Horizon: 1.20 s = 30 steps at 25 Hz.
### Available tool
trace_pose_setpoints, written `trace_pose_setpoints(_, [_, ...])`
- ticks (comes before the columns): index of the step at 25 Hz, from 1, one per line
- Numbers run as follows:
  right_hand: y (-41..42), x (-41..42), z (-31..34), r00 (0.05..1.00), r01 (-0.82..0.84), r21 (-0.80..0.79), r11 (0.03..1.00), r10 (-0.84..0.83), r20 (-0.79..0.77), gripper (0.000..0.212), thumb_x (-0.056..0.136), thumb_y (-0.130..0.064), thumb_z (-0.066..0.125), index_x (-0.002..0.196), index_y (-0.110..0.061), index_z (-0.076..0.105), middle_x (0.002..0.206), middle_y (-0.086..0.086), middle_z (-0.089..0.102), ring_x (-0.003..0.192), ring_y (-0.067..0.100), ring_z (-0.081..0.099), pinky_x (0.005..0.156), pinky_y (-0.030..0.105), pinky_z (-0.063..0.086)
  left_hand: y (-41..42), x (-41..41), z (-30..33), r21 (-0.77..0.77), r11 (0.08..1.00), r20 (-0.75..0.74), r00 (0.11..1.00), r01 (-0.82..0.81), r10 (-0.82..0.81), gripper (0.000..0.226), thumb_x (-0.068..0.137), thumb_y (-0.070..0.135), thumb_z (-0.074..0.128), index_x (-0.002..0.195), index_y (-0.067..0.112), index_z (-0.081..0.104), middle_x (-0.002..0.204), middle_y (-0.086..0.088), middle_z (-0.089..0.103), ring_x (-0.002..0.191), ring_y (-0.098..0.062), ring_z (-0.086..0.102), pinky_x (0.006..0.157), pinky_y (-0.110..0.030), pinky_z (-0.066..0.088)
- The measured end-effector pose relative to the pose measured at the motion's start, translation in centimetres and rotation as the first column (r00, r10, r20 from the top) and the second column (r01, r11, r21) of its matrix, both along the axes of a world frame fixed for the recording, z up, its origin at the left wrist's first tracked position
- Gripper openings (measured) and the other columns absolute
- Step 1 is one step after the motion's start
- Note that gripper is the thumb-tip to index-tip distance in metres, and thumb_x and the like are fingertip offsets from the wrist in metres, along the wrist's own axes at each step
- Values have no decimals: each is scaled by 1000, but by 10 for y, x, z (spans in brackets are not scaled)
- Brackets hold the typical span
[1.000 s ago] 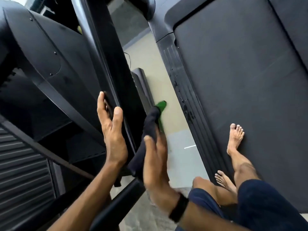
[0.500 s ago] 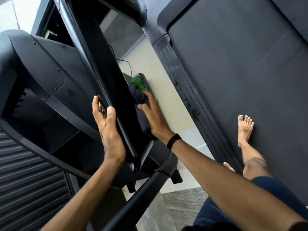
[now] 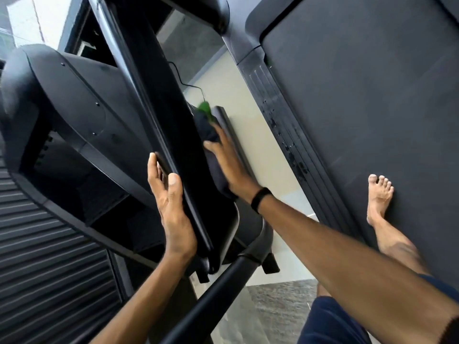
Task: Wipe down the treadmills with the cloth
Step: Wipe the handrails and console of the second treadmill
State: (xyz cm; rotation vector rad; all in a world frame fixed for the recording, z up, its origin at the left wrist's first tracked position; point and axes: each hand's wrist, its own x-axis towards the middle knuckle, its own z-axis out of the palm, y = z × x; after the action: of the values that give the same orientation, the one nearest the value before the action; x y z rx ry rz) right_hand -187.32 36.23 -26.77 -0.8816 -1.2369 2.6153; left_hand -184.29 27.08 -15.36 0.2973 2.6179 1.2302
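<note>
The right hand [image 3: 227,162], arm stretched forward, presses flat fingers on the dark cloth [image 3: 211,145] against the treadmill console [image 3: 173,135], while the left hand [image 3: 171,202] braces the console's near edge with straight fingers, their tips perhaps hidden behind it.

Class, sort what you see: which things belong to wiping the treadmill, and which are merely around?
In the job:
dark cloth
right hand pressing it
left hand steadying
treadmill panel

Merely around:
wristband
running belt
bare foot
cable
</note>
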Motion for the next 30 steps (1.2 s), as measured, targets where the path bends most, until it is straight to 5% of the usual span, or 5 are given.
trace_pose_setpoints(10, [3,15,62,998,49,590,806,-20,-55,50,96,-63,24,139,-45,41,129,3,45,119,26,43,101,41,30,25,-72,23,-90,994,-202,979,-55,35,48,96,50,36,116,14,60,117,12,61,115,-3,54,108,-34,41])
trace_pose_setpoints(16, [0,-11,-1,998,-18,257,966,4,56,61,91,-57,37,147,-34,41,130,14,49,126,29,46,112,41,33,50,-98,3,-35,995,-101,990,94,-97,57,105,29,25,156,5,18,161,-10,28,149,-15,27,123,-29,22])
trace_pose_setpoints(20, [-16,52,55,995,45,531,846,-88,56,41,94,-42,42,135,-42,49,120,0,49,110,22,48,95,45,40,45,-99,3,3,997,-9,997,76,-76,58,105,27,32,158,13,16,156,-34,21,144,-49,20,122,-53,18])
trace_pose_setpoints(27, [46,-87,36,1000,7,448,894,-2,-12,55,94,-51,38,145,-33,46,139,7,44,128,28,41,108,38,30,54,-100,4,34,996,-64,995,82,-80,58,103,22,36,156,7,20,163,-6,25,151,-16,22,125,-44,17])
trace_pose_setpoints(30, [52,-106,4,993,-47,88,995,56,-107,50,106,-29,42,153,-18,31,149,-1,38,141,16,34,112,21,24,49,-98,5,-64,994,-127,988,86,-94,55,101,21,40,153,7,29,160,-6,32,149,-15,28,124,-42,22])
